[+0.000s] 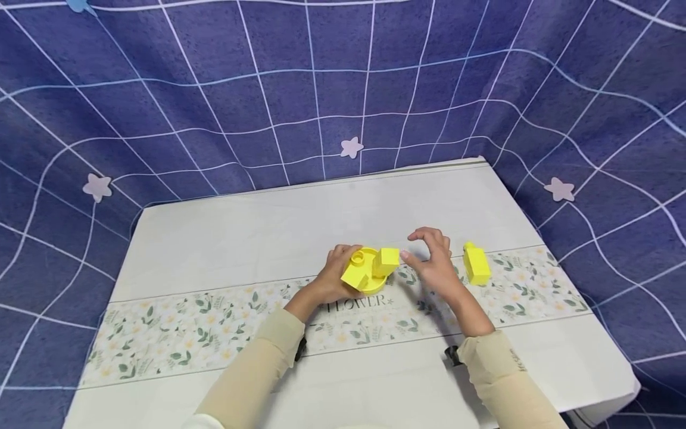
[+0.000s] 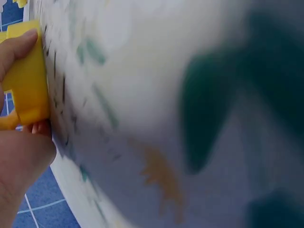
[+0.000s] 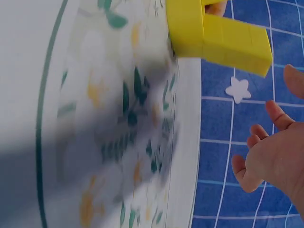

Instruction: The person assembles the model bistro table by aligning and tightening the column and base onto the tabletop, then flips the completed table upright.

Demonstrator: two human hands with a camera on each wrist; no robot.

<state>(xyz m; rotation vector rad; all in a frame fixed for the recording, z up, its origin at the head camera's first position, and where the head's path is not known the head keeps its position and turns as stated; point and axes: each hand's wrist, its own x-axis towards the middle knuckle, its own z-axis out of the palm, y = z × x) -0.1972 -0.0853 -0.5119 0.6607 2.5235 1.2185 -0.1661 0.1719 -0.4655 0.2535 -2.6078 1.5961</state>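
Observation:
My left hand (image 1: 331,279) grips the side of a round yellow base (image 1: 376,288) on the table, thumb at the near side. Two yellow rectangular blocks stand up from the base, one at the right (image 1: 387,261) and one at the front left (image 1: 355,277). A small round yellow socket (image 1: 357,258) shows at its back left. Just right of the taller-looking block, my right hand (image 1: 436,268) hovers with fingers spread in a loose C, touching nothing. The right wrist view shows a gap between that hand and the yellow block (image 3: 237,43).
Another yellow block (image 1: 477,266) with a rounded knob lies on the table right of my right hand. A flowered runner (image 1: 214,322) crosses the white table (image 1: 257,226). Blue curtains (image 1: 300,95) with a white grid hang behind and at both sides.

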